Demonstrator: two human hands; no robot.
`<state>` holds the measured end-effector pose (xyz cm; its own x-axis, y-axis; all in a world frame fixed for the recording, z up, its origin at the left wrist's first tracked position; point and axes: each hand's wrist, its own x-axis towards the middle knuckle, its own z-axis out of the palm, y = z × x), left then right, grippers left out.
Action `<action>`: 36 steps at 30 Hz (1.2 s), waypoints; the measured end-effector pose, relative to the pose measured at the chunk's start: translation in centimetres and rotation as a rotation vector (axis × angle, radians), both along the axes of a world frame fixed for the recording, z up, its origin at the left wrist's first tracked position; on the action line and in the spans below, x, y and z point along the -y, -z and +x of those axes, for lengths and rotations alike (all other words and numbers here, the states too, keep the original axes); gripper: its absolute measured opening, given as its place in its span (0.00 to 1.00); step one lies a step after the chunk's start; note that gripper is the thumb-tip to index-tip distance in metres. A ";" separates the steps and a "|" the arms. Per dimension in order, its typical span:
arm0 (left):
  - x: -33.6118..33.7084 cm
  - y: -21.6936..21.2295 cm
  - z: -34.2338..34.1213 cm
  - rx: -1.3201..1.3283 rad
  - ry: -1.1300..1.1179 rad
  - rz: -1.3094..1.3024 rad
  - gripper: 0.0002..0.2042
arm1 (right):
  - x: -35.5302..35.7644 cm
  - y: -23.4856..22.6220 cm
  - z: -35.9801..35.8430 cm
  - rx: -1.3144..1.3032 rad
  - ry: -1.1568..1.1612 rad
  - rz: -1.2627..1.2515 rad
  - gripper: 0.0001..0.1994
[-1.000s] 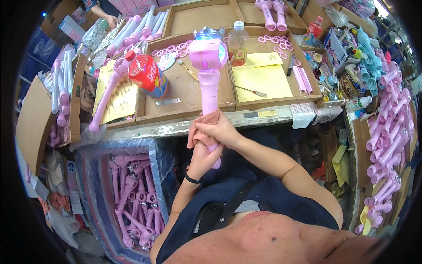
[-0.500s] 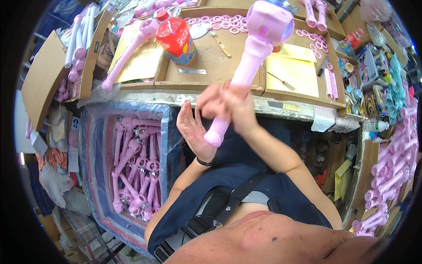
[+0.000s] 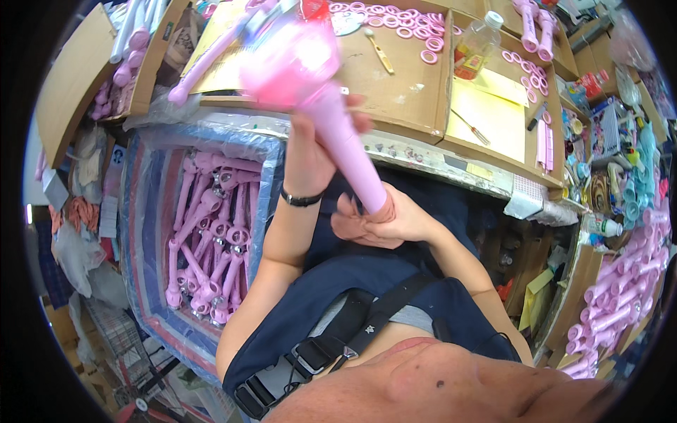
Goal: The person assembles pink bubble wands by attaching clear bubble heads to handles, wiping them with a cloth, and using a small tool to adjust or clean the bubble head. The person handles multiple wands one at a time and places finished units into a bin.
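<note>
A pink toy wand [image 3: 347, 149] slants across the middle, its big rounded head at the upper left, smeared by motion. Just below that head, my left hand [image 3: 310, 158] curls round the upper handle, its fingertips showing on the far side. My right hand [image 3: 398, 224] is closed round the handle's lower end and hides its tip. Over the near edge of the bench, the wand's head partly covers a second pink wand [image 3: 204, 67] lying beyond it on yellow paper.
Several pink wands [image 3: 211, 233] fill a plastic-lined box at left. Cardboard trays [image 3: 395, 92] on the bench hold pink rings [image 3: 404, 32], a small brush [image 3: 381, 53], a screwdriver [image 3: 474, 128] and a bottle [image 3: 478, 46]. More pink pieces [image 3: 620, 282] are stacked at right.
The wand has swung from leaning right to leaning left, its head now at upper left. My left hand has gone from beside its lower end to the upper handle; my right hand is lower.
</note>
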<state>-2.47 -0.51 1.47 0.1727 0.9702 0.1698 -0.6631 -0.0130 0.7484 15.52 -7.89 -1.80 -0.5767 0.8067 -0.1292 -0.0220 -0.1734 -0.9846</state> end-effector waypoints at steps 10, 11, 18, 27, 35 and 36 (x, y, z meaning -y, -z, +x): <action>-0.2 -0.1 -0.4 0.512 -0.223 0.097 0.51 | 1.6 3.7 1.0 -0.257 0.811 0.385 0.12; -0.1 0.0 -0.2 0.509 -0.234 0.146 0.52 | 1.2 4.5 0.9 -0.168 0.873 0.045 0.07; -1.2 -1.3 -1.3 0.396 0.101 0.355 0.59 | 2.0 7.4 0.1 -0.497 0.236 -1.010 0.24; -0.2 -1.2 -3.6 -0.228 0.236 -0.110 0.33 | -2.2 2.7 2.0 -0.863 0.741 -0.167 0.22; 4.0 0.9 3.5 -1.205 -0.269 0.222 0.36 | -7.4 -0.7 -1.3 0.089 0.862 0.770 0.29; 4.0 0.9 3.7 -1.219 -0.310 0.297 0.35 | -7.4 -1.4 -1.2 -0.008 0.810 0.729 0.30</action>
